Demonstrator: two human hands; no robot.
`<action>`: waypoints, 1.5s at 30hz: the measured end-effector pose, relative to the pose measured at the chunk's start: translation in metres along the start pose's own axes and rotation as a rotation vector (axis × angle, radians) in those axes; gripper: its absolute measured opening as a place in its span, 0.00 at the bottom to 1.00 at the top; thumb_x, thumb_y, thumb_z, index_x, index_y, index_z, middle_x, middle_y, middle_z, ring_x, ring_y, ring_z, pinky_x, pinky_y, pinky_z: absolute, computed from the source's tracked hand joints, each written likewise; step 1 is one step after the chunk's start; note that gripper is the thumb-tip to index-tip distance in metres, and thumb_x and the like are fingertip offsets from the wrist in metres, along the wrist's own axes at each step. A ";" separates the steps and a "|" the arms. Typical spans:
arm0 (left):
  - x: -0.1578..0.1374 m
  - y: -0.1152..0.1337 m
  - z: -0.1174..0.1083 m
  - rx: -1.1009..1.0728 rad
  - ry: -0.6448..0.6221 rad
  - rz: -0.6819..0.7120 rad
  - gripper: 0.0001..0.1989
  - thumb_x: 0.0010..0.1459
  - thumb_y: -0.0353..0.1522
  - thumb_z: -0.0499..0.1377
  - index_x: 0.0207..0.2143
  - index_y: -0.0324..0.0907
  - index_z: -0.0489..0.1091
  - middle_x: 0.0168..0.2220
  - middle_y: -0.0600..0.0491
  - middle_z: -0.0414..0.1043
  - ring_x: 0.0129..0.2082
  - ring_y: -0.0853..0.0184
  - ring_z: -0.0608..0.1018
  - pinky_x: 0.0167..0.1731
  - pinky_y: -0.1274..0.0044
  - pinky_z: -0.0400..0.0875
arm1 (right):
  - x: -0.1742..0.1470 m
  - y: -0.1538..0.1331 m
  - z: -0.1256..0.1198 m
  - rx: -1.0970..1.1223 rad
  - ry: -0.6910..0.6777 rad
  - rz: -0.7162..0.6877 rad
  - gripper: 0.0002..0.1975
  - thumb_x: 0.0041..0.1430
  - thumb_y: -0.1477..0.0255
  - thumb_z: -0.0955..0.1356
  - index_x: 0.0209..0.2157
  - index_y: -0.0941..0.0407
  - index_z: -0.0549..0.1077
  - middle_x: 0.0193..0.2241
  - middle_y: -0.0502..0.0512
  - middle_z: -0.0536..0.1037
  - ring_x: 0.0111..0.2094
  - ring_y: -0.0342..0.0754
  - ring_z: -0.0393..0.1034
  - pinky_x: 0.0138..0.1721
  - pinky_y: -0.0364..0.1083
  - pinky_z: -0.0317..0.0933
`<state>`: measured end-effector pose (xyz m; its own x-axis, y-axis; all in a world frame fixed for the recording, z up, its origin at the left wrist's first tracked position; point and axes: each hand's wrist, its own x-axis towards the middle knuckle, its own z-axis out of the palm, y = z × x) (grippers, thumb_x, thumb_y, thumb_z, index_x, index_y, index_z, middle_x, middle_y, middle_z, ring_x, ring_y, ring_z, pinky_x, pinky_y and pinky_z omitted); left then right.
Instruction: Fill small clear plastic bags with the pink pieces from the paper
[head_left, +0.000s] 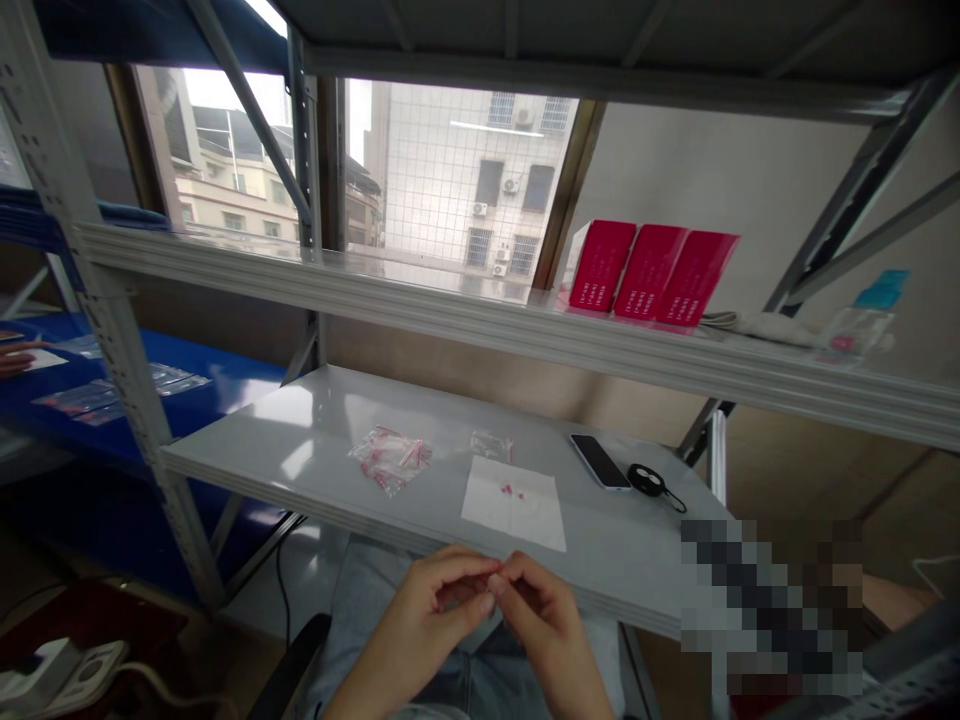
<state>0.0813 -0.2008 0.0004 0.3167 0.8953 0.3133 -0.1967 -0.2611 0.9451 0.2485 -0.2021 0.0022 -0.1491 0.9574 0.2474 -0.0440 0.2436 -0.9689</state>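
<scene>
My left hand (454,595) and my right hand (529,600) meet over my lap, just in front of the shelf edge. Both are closed in a pinch, fingertips touching around something small that I cannot make out; a hint of red shows between them. Beyond my hands, a white sheet of paper (487,505) lies on the grey shelf (300,455) with a few tiny pink-red pieces (512,491) on it. A small clear zip bag (491,446) sits just behind the paper. To its left is a loose pile of clear zip bags (391,460) with red edges.
A phone (600,462) and a black round item with a loop (646,480) lie to the right. Red boxes (649,275) and a blue-topped bottle (862,320) stand on the upper shelf. Another person's hand (15,358) shows at a blue table (247,350). Power sockets (67,675) are lower left.
</scene>
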 end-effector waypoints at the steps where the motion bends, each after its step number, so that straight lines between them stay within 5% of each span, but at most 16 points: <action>1: -0.001 0.000 0.000 -0.002 0.010 -0.004 0.11 0.61 0.33 0.64 0.46 0.44 0.80 0.45 0.47 0.78 0.45 0.60 0.79 0.46 0.72 0.74 | 0.000 0.002 -0.001 0.002 -0.005 0.003 0.16 0.59 0.59 0.72 0.25 0.56 0.73 0.23 0.49 0.70 0.26 0.45 0.62 0.31 0.43 0.59; 11: -0.002 0.020 0.001 0.253 -0.023 0.073 0.11 0.65 0.33 0.60 0.47 0.49 0.80 0.41 0.49 0.79 0.42 0.64 0.79 0.42 0.76 0.72 | -0.004 0.009 -0.012 0.004 -0.073 0.009 0.14 0.59 0.61 0.73 0.26 0.56 0.77 0.22 0.48 0.69 0.25 0.44 0.59 0.29 0.42 0.56; 18: -0.005 0.030 0.003 0.424 -0.067 0.121 0.15 0.61 0.29 0.63 0.49 0.51 0.79 0.40 0.51 0.78 0.39 0.65 0.78 0.40 0.77 0.72 | -0.006 0.005 -0.011 0.048 -0.131 0.009 0.12 0.60 0.62 0.72 0.28 0.55 0.81 0.29 0.55 0.80 0.34 0.51 0.72 0.38 0.47 0.64; 22: -0.004 0.026 0.000 0.417 -0.064 0.111 0.08 0.62 0.32 0.63 0.40 0.48 0.82 0.36 0.52 0.78 0.36 0.66 0.78 0.38 0.78 0.72 | -0.007 0.007 -0.013 0.007 -0.135 0.016 0.10 0.59 0.63 0.73 0.28 0.54 0.82 0.29 0.54 0.79 0.33 0.51 0.71 0.37 0.47 0.63; 27: -0.003 0.017 -0.007 0.312 -0.097 0.072 0.09 0.62 0.34 0.63 0.43 0.47 0.82 0.38 0.49 0.78 0.38 0.64 0.79 0.37 0.77 0.72 | -0.007 0.009 -0.013 -0.026 -0.121 -0.040 0.11 0.59 0.63 0.73 0.27 0.55 0.81 0.27 0.54 0.77 0.31 0.49 0.68 0.34 0.46 0.61; 39: -0.008 0.012 0.002 0.641 0.031 0.164 0.11 0.67 0.31 0.54 0.30 0.43 0.69 0.29 0.54 0.70 0.30 0.68 0.74 0.31 0.78 0.64 | -0.005 0.000 -0.006 -0.180 -0.071 -0.086 0.16 0.62 0.61 0.70 0.24 0.55 0.76 0.24 0.50 0.69 0.28 0.47 0.61 0.31 0.44 0.56; 45: -0.006 -0.005 0.018 0.705 0.152 0.191 0.11 0.67 0.28 0.49 0.29 0.43 0.63 0.29 0.54 0.68 0.29 0.67 0.73 0.30 0.78 0.63 | -0.004 0.009 0.006 -0.077 0.032 -0.029 0.16 0.61 0.62 0.69 0.23 0.55 0.69 0.22 0.48 0.65 0.27 0.45 0.58 0.30 0.43 0.56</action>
<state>0.0970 -0.2115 -0.0041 0.1947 0.8380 0.5098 0.4230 -0.5407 0.7272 0.2425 -0.2046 -0.0071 -0.1175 0.9538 0.2766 0.0280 0.2816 -0.9591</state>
